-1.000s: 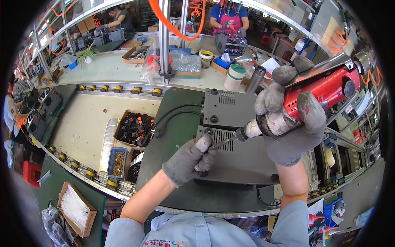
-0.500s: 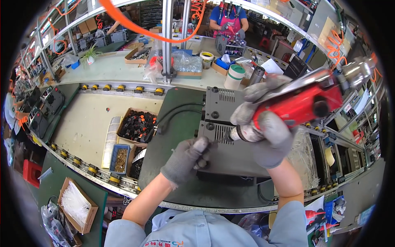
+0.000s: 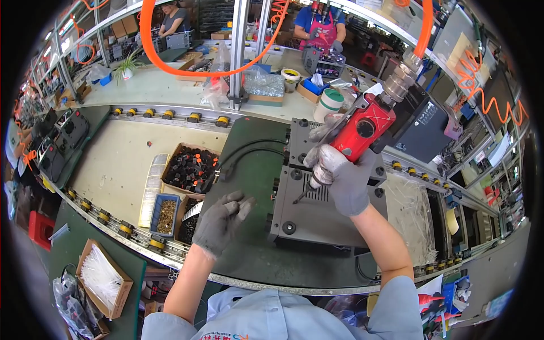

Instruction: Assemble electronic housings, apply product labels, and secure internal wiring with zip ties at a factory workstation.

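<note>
My gloved right hand [image 3: 340, 175] grips a red air screwdriver [image 3: 365, 127], fed by an orange hose [image 3: 425, 28] at its top end. Its thin bit points down and left, over the vent slots of the nearer dark grey metal case [image 3: 323, 218]. Whether the tip touches the case I cannot tell. Round black feet [image 3: 289, 228] sit on that case, and a second grey case [image 3: 299, 137] lies just beyond it. My gloved left hand [image 3: 222, 222] is apart from the cases, over the green board [image 3: 249, 249], its fingers loosely bent and nothing visible in them.
Left of the board stand a blue bin of brass-coloured screws [image 3: 166, 216], a carton of black and orange parts [image 3: 190, 169] and another small box [image 3: 190, 221]. Black cables [image 3: 249, 150] run from the cases. Roller rails [image 3: 167, 114] border the line. A co-worker [image 3: 320, 28] stands across it.
My left hand has drawn back left, away from the case and the bit. The screwdriver has swung more upright in my right hand, with its hose end moving left and upward.
</note>
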The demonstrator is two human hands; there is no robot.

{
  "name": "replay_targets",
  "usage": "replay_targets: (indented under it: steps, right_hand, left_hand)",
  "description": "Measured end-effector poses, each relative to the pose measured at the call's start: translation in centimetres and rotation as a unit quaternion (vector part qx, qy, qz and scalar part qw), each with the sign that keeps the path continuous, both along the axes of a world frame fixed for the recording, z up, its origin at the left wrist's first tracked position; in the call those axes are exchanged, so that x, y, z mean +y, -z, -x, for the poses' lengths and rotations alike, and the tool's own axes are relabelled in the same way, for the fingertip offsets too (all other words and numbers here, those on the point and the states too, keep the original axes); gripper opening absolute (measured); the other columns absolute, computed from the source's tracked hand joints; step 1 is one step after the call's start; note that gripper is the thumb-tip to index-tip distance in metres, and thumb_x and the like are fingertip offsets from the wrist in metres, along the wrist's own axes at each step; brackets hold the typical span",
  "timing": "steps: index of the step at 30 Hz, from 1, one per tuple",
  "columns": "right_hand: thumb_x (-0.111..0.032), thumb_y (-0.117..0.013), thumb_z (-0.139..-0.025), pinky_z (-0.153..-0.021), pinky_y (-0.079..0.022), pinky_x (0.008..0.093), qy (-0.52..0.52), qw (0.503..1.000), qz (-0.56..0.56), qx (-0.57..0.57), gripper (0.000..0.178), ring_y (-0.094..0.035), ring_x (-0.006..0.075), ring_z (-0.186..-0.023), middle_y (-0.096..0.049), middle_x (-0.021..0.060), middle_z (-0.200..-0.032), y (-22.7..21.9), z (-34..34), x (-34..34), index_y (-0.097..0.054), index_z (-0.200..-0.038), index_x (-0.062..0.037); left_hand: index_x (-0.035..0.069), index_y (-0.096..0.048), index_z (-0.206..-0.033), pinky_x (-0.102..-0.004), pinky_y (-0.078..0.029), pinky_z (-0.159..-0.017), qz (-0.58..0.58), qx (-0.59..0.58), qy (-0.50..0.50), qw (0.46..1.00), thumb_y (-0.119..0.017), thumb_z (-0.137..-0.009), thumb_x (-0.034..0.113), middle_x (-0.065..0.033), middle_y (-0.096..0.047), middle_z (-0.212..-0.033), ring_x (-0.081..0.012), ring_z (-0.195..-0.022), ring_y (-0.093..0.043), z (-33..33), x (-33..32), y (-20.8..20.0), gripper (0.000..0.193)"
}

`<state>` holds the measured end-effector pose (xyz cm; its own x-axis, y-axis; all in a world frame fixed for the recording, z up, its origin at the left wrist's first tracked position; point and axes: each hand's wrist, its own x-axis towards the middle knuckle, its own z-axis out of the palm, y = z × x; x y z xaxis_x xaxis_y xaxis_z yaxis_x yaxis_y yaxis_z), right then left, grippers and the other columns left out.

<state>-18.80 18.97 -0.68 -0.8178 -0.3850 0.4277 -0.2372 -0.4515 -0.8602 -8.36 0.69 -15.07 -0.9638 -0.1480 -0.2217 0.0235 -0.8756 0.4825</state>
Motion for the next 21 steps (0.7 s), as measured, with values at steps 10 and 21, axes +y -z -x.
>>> replay_targets:
  steps: [10,21]
  right_hand:
    - [-0.015,-0.057,-0.074,-0.056,-0.048,0.0311,0.026,0.997,0.046,0.051,0.053,-0.057,0.0171,-0.066,-0.056,0.0144,-0.098,-1.6,-2.2,-0.2,-0.038,-0.122,-0.0041]
    - [-0.015,-0.063,-0.075,-0.055,-0.047,0.0332,-0.097,0.99,0.091,0.046,0.056,-0.053,0.0149,-0.055,-0.056,0.0116,-0.101,-2.7,-4.7,2.2,-0.038,-0.124,-0.0083]
  left_hand:
    - [-0.003,-0.045,-0.121,-0.0195,-0.042,-0.065,0.248,0.039,0.175,0.952,-0.053,-0.09,0.035,-0.0105,-0.058,-0.101,-0.0096,-0.076,-0.054,-1.2,2.5,-4.4,0.05]
    - [0.003,-0.049,-0.105,-0.0125,-0.041,-0.051,-0.036,0.089,0.186,0.978,-0.052,-0.092,0.018,-0.0062,-0.058,-0.091,-0.004,-0.069,-0.053,-0.5,4.7,-4.3,0.02]
